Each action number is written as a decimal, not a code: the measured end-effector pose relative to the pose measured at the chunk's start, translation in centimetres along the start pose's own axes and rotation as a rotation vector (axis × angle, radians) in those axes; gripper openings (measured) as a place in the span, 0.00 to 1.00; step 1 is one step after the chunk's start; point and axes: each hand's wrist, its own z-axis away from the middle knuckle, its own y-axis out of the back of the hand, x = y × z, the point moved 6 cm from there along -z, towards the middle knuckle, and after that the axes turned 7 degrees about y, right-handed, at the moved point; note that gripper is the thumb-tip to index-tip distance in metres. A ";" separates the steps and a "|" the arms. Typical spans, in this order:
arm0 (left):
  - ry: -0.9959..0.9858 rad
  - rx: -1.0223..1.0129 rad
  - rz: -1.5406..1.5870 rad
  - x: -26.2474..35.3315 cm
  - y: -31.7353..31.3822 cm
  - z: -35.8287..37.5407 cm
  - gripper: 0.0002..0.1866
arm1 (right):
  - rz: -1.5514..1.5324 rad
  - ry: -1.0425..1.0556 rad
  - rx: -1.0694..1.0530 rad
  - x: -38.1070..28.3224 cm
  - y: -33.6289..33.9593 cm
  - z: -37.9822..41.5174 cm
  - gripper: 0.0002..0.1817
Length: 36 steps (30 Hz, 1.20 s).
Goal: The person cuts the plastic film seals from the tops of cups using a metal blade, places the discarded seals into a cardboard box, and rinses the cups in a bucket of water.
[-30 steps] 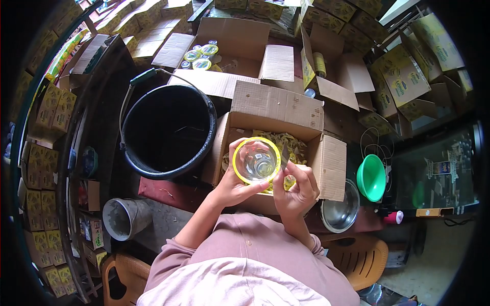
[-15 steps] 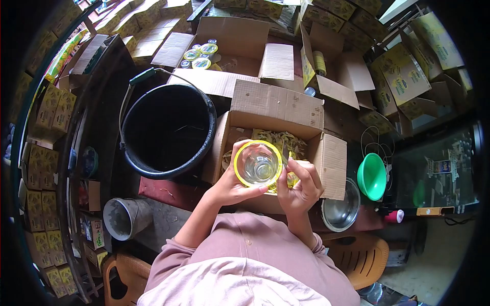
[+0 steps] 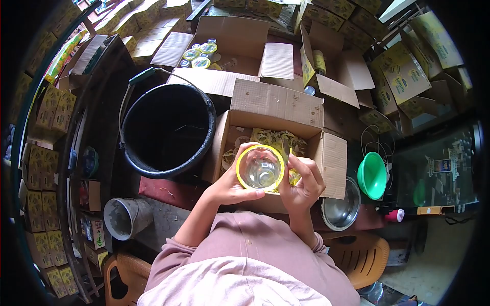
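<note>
On my left side stands a grey, dirty plastic bucket [image 3: 127, 218], and near it, farther from me, a big round black bucket [image 3: 166, 132] with a metal handle. Beyond that, several small cups with yellow rims [image 3: 201, 62] are lying in an open brown carton [image 3: 232, 38].

My left hand [image 3: 228, 184] is curved around a clear, round cup with a bright yellow rim [image 3: 260, 167]; the fingers go behind its side and the thumb presses at the lower rim. The cup's round opening is turned up to my face, and I have it above an open brown cardboard box [image 3: 278, 104] with crumpled yellow-printed scraps [image 3: 270, 136] inside.

My right hand [image 3: 302, 184] is just beside the rim, its thumb and index finger pinching a thin dark blade [image 3: 286, 149] which points away from me.

Farther right, I see a shiny round metal bowl [image 3: 341, 209], then a bright green plastic bowl [image 3: 372, 176], tilted.
</note>
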 end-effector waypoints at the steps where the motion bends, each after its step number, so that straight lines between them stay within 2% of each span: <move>1: 0.015 -0.006 0.057 -0.3 0.0 0.0 0.44 | 0.002 -0.048 0.025 0.3 0.2 0.1 0.17; 6: 0.060 -0.041 0.361 -2.8 0.8 -0.1 0.45 | -0.135 -0.324 0.141 3.0 1.6 0.7 0.17; 10: 0.040 0.044 0.436 -2.6 1.1 -0.3 0.45 | -0.696 -0.531 0.112 8.6 2.0 3.5 0.18; 11: 0.040 0.046 0.450 -2.5 1.1 -0.3 0.44 | -0.881 -0.648 0.157 11.2 1.8 6.1 0.26; 14: 0.084 0.024 0.549 -1.9 1.0 -0.3 0.44 | -0.608 -0.976 -0.389 14.1 -0.9 9.3 0.38; 15: 0.065 0.032 0.496 -1.6 1.1 -0.4 0.44 | 0.175 -0.701 -0.820 15.7 -0.6 11.0 0.46; 16: 0.059 0.043 0.492 -1.5 1.3 -0.3 0.45 | 0.491 -0.644 -0.779 16.5 -0.1 11.5 0.43; 18: 0.032 0.070 0.489 -1.3 1.6 -0.2 0.46 | -0.002 -0.789 -0.536 16.4 0.6 11.8 0.36; 19: 0.024 0.060 0.488 -1.2 1.7 -0.3 0.47 | 0.083 -0.790 -0.553 15.8 0.9 11.0 0.31; 22: -0.016 0.120 0.530 -1.7 2.4 -0.8 0.40 | 0.048 -0.818 -0.471 15.6 1.4 10.8 0.31; 25: 0.045 0.279 0.527 -2.2 3.6 -0.9 0.35 | 0.024 -0.809 -0.407 14.9 1.8 10.6 0.29; 28: -0.078 0.334 0.544 -1.5 7.1 -0.4 0.27 | 0.039 -0.756 -0.380 14.9 2.3 11.6 0.26; 29: -0.162 0.350 0.786 -1.1 8.0 0.1 0.21 | 0.035 -0.750 -0.366 14.9 2.5 12.0 0.26; 30: -0.212 0.446 0.825 -1.2 9.5 0.4 0.23 | 0.028 -0.741 -0.353 14.9 2.6 12.2 0.26; 33: -0.235 0.561 1.271 -2.1 12.5 1.7 0.26 | 0.010 -0.744 -0.322 14.4 2.9 12.8 0.28; 36: -0.209 0.376 1.538 -3.9 14.0 2.3 0.25 | -0.018 -0.760 -0.283 14.0 2.9 12.9 0.34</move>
